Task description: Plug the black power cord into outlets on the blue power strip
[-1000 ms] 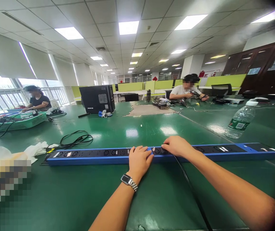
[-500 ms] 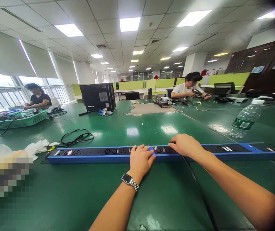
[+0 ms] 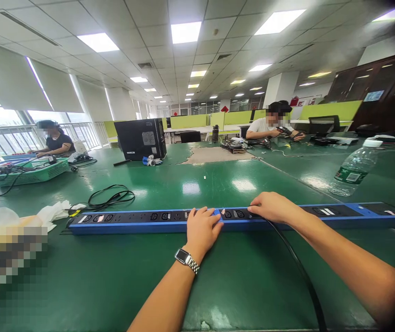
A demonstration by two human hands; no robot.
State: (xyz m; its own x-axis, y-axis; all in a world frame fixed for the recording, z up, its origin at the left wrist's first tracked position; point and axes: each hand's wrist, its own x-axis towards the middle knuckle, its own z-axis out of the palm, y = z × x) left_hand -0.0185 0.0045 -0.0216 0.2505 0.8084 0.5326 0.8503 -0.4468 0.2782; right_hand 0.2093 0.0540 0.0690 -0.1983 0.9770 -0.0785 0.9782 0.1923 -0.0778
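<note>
A long power strip [image 3: 114, 226], blue-edged with a black socket face, lies across the green table in front of me. My left hand [image 3: 202, 227] rests on its middle, fingers spread over the top near a blue section; a watch is on that wrist. Farther right along the strip, my right hand [image 3: 270, 209] has its fingers closed on a black power cable [image 3: 299, 265] at the socket face. The cable's end is hidden beneath the hand, so I cannot tell if it sits in a socket. The rest of the cable curves down toward the table's near edge.
A coiled black cable [image 3: 112, 196] lies behind the strip. Plastic bottle [image 3: 352, 173] at right; black computer case [image 3: 140, 139] and green basket [image 3: 41, 171] at left. Co-workers sit across the table, one person [image 3: 264, 128] handling a dark tool. A blurred patch covers the near left.
My right hand has shifted slightly right with the cable, which now bows farther right. The strip's right end appears slightly shifted too. My left hand stays in place.
</note>
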